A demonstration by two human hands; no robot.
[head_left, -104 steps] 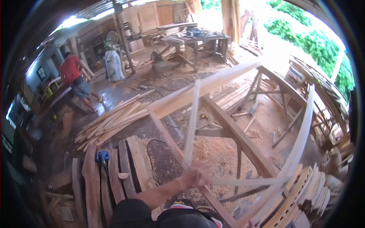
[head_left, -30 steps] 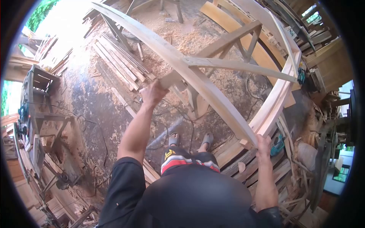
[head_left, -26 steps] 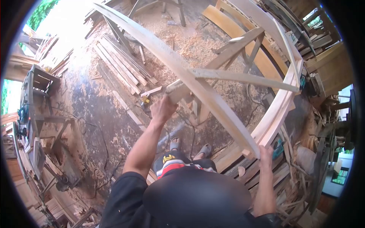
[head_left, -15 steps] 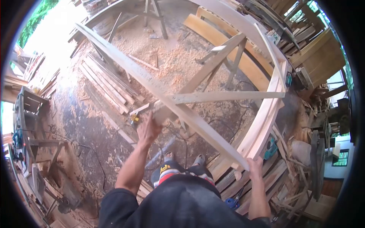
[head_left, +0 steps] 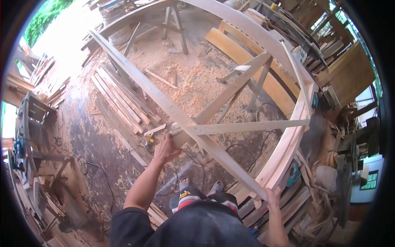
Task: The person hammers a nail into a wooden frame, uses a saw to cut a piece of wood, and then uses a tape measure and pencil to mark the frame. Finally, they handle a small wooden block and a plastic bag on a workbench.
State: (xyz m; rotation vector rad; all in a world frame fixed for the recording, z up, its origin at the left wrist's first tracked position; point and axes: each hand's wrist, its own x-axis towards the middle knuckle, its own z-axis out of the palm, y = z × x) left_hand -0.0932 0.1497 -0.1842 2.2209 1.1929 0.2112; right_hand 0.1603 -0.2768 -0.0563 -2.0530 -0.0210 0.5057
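Right hand (head_left: 273,196) clasped round the near corner of the wooden frame (head_left: 224,158), you've got it lying across the sawhorse (head_left: 230,92), its crosspiece (head_left: 251,126) running over to the curved rail (head_left: 284,149). Your left hand (head_left: 166,149) is on the sawhorse's near end, fingers bent; whether they're gripping, I can't tell. Shavings (head_left: 193,88) cover the floor beyond.

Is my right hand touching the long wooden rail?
Touching. The head view shows your right hand closed on the near end of the long wooden rail.
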